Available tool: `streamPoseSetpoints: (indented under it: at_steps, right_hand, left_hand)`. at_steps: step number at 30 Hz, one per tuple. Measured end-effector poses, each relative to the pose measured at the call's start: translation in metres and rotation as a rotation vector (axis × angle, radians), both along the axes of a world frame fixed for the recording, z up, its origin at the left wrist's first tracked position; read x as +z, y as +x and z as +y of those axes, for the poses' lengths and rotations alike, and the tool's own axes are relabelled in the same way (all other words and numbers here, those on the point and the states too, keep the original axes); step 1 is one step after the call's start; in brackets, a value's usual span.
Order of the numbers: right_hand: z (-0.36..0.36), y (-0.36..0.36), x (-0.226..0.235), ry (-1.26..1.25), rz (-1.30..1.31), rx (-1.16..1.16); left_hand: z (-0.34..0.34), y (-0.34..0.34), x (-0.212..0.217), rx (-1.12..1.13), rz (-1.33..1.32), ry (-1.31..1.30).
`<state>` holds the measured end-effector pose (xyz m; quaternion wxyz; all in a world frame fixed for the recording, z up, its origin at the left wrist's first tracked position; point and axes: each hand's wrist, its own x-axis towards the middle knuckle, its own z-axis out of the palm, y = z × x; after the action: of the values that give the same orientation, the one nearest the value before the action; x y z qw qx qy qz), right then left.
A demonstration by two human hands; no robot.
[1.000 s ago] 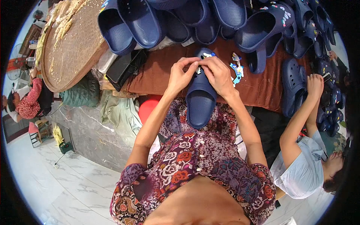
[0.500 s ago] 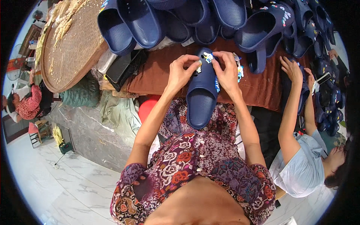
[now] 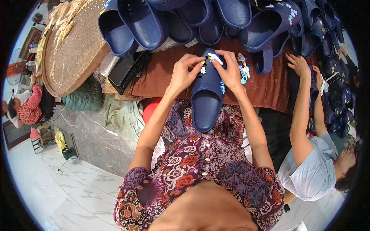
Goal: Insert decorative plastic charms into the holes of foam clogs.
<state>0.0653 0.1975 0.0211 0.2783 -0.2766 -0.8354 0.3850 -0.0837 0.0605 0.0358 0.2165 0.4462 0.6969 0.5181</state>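
A dark blue clog [image 3: 206,92] lies in front of me, its toe on the brown cloth and its heel toward my lap. My left hand [image 3: 186,71] is closed at the left of the toe, thumb and fingertip together by a small yellow-and-white shoe charm [image 3: 203,70]. With thumb and fingers my right hand [image 3: 230,73] pinches a larger white shoe charm [image 3: 215,57] at the top of the toe. A blue charm [image 3: 222,87] shows on the clog's right side. More blue-and-white charms [image 3: 244,72] lie on the cloth beside my right hand.
Several dark blue clogs [image 3: 146,27] are piled along the far side of the brown cloth [image 3: 162,73]. A round woven tray [image 3: 77,50] leans at far left, next to a black case [image 3: 125,73]. At right, a co-worker's hands [image 3: 300,65] handle another dark clog.
The white charm under my right hand has tilted, and that hand has shifted slightly left over the toe. My left fingertips have moved up a little from the small charm.
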Motion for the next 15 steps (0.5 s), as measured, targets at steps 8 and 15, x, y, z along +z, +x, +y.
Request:
streamPoseSetpoints:
  at_steps: [8, 15]
  right_hand:
    - [-0.001, 0.001, -0.001, 0.01, 0.006, 0.007]
    - [0.0, 0.0, -0.004, 0.005, 0.014, -0.003]
  left_hand:
    - [-0.001, -0.006, 0.004, -0.122, 0.167, -0.004]
    - [0.014, -0.012, -0.011, -0.045, -0.403, -0.147]
